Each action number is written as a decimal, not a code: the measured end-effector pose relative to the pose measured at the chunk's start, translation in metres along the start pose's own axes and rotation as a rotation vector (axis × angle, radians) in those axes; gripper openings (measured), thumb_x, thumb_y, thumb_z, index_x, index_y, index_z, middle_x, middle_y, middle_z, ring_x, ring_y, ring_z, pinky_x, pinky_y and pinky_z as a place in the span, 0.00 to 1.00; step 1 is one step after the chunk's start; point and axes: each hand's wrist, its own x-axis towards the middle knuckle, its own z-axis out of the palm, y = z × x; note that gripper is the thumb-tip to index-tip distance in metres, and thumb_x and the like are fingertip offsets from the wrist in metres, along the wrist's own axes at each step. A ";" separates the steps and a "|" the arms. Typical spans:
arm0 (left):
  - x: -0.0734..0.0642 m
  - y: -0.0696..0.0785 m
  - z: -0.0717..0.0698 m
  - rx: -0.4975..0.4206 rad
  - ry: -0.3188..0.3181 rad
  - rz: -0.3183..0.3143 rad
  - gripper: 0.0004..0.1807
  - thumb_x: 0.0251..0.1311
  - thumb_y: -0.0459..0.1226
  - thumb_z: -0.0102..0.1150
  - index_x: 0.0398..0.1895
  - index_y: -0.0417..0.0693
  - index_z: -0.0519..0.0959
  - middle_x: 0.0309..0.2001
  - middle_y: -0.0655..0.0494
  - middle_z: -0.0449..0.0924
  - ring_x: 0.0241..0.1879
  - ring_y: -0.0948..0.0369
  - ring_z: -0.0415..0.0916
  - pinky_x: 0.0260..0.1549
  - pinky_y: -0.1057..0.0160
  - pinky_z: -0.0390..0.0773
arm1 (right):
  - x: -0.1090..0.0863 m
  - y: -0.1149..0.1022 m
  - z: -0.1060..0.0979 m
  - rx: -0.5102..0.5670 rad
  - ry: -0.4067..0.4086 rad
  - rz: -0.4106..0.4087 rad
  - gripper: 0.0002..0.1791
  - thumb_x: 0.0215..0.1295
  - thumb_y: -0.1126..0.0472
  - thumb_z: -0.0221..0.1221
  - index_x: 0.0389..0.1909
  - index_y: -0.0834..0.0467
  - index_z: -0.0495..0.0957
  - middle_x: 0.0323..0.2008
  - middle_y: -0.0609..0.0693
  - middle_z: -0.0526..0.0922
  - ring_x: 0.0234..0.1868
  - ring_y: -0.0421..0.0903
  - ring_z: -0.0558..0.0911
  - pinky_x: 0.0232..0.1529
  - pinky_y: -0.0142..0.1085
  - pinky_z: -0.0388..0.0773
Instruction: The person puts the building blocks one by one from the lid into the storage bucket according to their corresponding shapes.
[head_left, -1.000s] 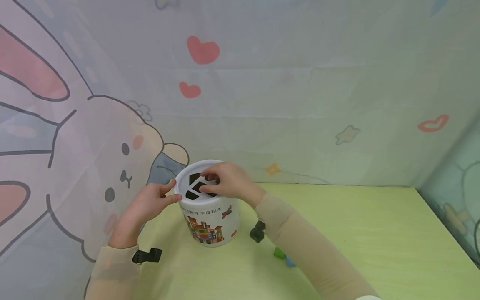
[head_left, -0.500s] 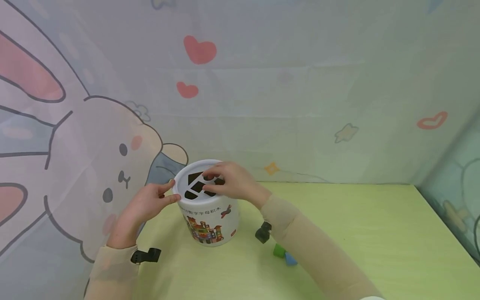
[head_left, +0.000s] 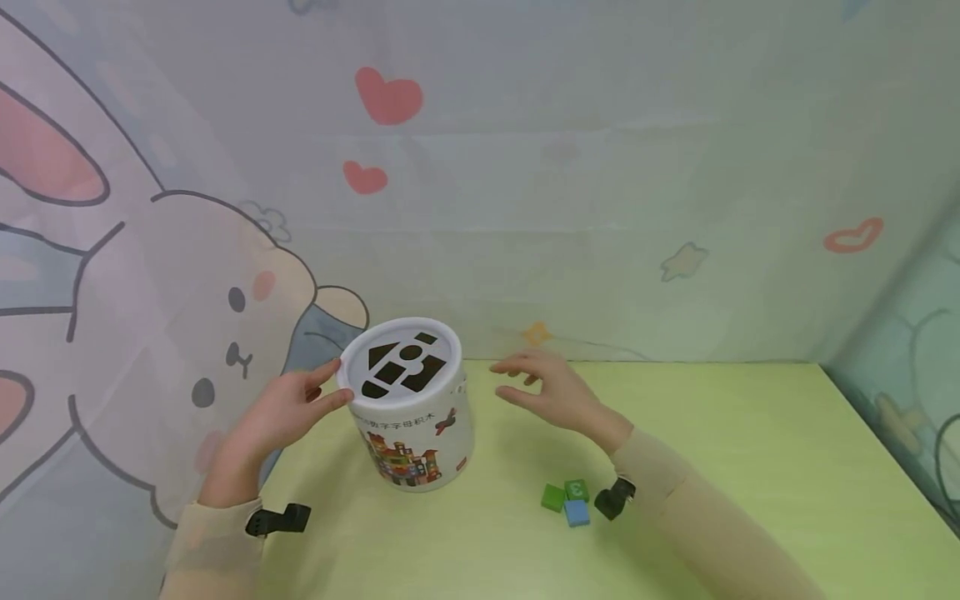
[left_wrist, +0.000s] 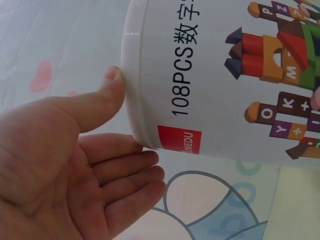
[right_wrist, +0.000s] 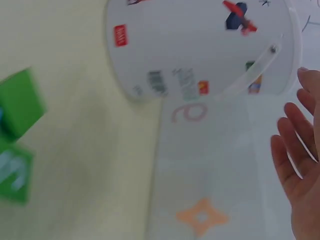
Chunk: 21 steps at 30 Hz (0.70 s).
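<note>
A white cylindrical block bucket (head_left: 416,450), printed with colourful block pictures, stands upright on the table at left of centre. Its white lid (head_left: 358,362) has several dark shaped cut-outs. My left hand (head_left: 288,412) rests its thumb and index fingertips against the lid's rim; the left wrist view shows its other fingers (left_wrist: 135,185) extended below the rim. To the bucket's right, my right hand (head_left: 551,390) is in the air, holding nothing, with fingers loosely extended toward the bucket. Nearer the front lie two green blocks (head_left: 553,497) and a blue block (head_left: 577,513).
The pale yellow-green table (head_left: 735,467) extends to the right. Behind it hangs a cloth backdrop (head_left: 525,208) with a rabbit and hearts. A clear strap handle (right_wrist: 250,72) shows on the bucket's side. A dark cable (head_left: 943,467) hangs at the far right.
My right hand has lifted from the lid and moved right, uncovering all the cut-outs. The small blocks are now fully visible beside that forearm. My left hand stays at the rim.
</note>
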 end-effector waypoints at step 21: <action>-0.001 -0.007 0.010 -0.186 0.028 -0.027 0.47 0.73 0.55 0.66 0.83 0.41 0.60 0.81 0.39 0.57 0.73 0.34 0.66 0.67 0.38 0.70 | -0.148 0.075 -0.016 0.244 -0.381 0.339 0.28 0.70 0.52 0.73 0.67 0.56 0.82 0.57 0.48 0.86 0.53 0.47 0.83 0.53 0.38 0.81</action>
